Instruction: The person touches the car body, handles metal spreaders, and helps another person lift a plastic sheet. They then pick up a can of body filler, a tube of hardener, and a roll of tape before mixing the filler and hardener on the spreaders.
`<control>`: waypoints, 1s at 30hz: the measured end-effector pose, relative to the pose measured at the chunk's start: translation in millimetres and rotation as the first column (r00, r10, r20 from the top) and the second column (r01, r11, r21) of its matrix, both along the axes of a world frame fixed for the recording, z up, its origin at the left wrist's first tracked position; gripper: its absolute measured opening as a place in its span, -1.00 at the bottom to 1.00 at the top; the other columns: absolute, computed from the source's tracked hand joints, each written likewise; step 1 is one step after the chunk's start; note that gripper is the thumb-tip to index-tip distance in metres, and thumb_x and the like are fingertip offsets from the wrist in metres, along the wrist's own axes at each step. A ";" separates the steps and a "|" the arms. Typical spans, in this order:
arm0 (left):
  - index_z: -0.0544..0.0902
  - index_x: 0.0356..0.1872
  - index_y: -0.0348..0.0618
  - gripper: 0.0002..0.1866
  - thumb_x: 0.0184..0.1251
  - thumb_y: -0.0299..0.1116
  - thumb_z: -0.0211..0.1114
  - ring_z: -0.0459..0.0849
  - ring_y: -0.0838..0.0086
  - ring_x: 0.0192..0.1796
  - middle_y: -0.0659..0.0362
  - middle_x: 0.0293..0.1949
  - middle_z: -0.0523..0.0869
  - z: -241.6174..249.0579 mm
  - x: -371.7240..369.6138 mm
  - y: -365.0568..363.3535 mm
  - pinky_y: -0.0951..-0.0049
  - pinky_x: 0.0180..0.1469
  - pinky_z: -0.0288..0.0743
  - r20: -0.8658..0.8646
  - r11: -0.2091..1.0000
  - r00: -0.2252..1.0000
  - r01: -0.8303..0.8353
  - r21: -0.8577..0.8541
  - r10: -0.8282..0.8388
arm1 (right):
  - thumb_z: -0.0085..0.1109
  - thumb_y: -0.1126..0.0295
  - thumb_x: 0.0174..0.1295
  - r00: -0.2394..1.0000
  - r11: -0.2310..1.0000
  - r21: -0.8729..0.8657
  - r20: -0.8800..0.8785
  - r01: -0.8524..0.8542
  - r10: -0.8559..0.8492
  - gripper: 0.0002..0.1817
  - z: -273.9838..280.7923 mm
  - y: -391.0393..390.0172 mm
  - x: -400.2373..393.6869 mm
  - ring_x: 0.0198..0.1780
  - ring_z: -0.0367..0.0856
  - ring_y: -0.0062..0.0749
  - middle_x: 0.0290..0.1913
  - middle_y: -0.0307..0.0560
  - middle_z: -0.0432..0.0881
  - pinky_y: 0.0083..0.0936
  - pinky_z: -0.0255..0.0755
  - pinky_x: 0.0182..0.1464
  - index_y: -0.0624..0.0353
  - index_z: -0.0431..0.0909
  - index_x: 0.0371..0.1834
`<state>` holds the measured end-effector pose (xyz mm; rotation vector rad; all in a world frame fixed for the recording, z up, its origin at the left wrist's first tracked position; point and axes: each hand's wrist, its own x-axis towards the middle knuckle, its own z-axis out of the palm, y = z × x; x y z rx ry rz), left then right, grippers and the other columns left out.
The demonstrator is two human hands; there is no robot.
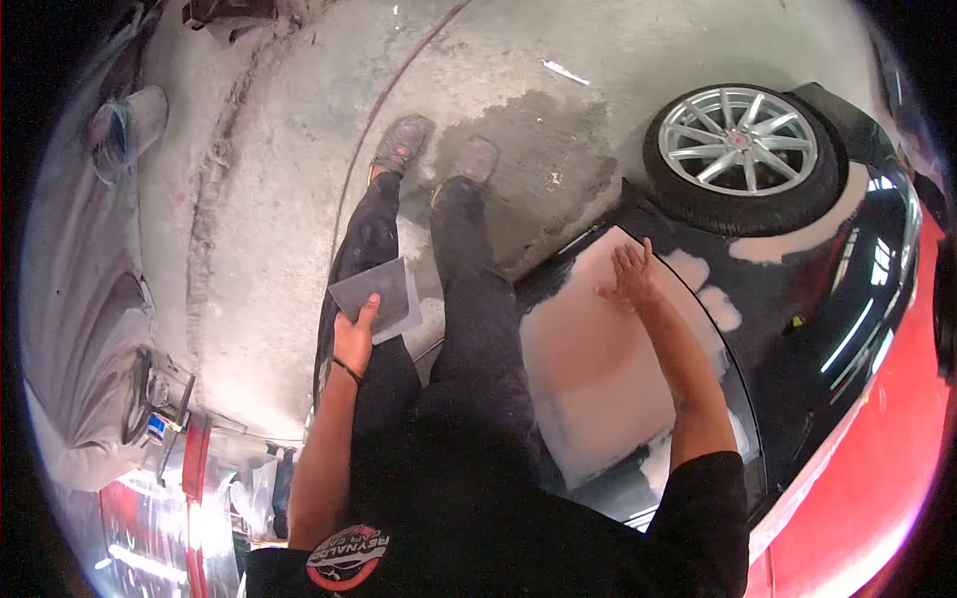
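Observation:
My left hand (356, 334) holds a few grey sheets (379, 298) that look like sandpaper, the thumb on top and the fingers hidden beneath. With fingers spread, my right hand (630, 273) lies on a pinkish filler patch (595, 349) on the dark car door, near the patch's upper edge. Nothing shows under its fingers. Smaller filler spots (720, 308) mark the black panel just right of the door gap.
A wheel with a silver rim (739, 141) is at the upper right. A bucket (146, 117) and draped grey sheeting (85, 269) stand at the left. A hose (382, 97) crosses the concrete floor, and a white strip (565, 72) lies farther off. Red bodywork (877, 468) is at the right.

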<state>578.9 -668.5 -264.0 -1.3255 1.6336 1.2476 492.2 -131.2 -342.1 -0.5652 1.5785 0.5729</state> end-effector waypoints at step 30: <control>0.58 0.30 -0.41 -0.44 0.51 -0.15 0.42 0.71 0.32 0.15 0.04 0.16 0.73 226.5 -145.6 53.2 0.29 0.24 0.57 -0.409 0.905 0.911 0.127 0.407 0.057 | -0.25 -0.40 0.57 -0.051 -0.307 -0.363 0.570 0.880 -0.820 -0.08 267.0 -216.9 28.8 0.62 0.31 0.05 0.58 0.24 0.39 -0.14 0.15 0.64 0.18 0.32 0.63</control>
